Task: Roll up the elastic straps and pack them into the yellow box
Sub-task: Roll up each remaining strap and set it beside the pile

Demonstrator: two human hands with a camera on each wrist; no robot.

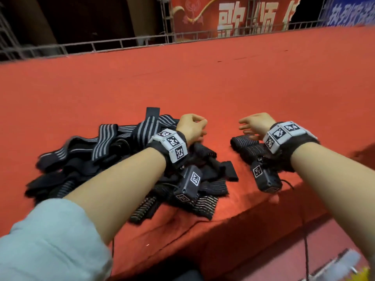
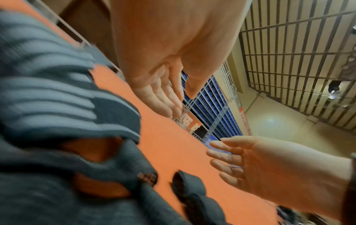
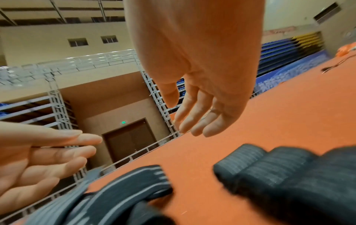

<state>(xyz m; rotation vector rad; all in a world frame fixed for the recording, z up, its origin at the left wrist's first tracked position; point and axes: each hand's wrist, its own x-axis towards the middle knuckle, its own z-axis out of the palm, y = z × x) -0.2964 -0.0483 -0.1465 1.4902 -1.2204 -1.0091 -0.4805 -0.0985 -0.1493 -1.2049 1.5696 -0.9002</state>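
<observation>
Hovering empty with relaxed fingers, left hand [image 1: 191, 126] and right hand [image 1: 256, 123] flank rolled straps [image 1: 246, 146]; banner [image 1: 233, 16] reads "歌颂".

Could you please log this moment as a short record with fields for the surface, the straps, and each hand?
surface: red carpeted platform
loose straps: tangled pile of black, grey-striped elastic straps on the person's left side
rolled straps: rolled straps lying together on the right, apart from the pile
left hand: left hand above the pile's far edge, fingers relaxed, holding nothing
right hand: right hand above the rolled straps, fingers straight, holding nothing
yellow box: only a blurred yellow patch at the head view's lower right corner; cannot tell
</observation>
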